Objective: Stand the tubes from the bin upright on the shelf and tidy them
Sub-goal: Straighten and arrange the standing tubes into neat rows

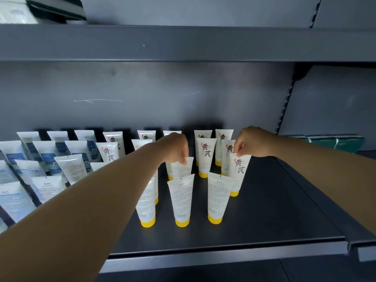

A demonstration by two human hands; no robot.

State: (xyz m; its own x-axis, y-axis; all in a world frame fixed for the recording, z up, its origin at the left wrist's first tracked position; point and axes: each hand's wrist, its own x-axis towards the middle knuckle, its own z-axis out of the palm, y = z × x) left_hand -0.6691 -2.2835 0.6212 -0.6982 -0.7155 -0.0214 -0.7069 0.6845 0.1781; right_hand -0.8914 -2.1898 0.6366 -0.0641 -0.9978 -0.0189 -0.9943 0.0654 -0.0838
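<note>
A person reaches both bare arms onto a dark grey metal shelf (264, 220) where white tubes stand upright on their caps.

The left hand (175, 148) hangs over a yellow-capped tube (182, 169) near the middle of the shelf, its fingers (185, 159) curled down and pinching the tube's flat top edge. This tube shows its small-print side.

The right hand (251, 142) is to the right of the left hand, fingers pinched together on the top corner of another yellow-capped tube (240, 174), which bears large dark characters and leans slightly.

In front of the left-hand tube, nearer the shelf's front edge, three more yellow-capped tubes (181, 202) stand in a row, print side forward. Behind the two held tubes, more yellow-capped tubes (205, 157) stand in rows reaching the shelf's back wall.

Left of the left arm, tubes with blue labels (46, 157) fill that end of the shelf in several rows.

Above is another shelf (183, 43), with a dark green and white package (55, 11) at its left end. Green packs (335, 142) lie on the neighbouring shelf beyond the right hand.
</note>
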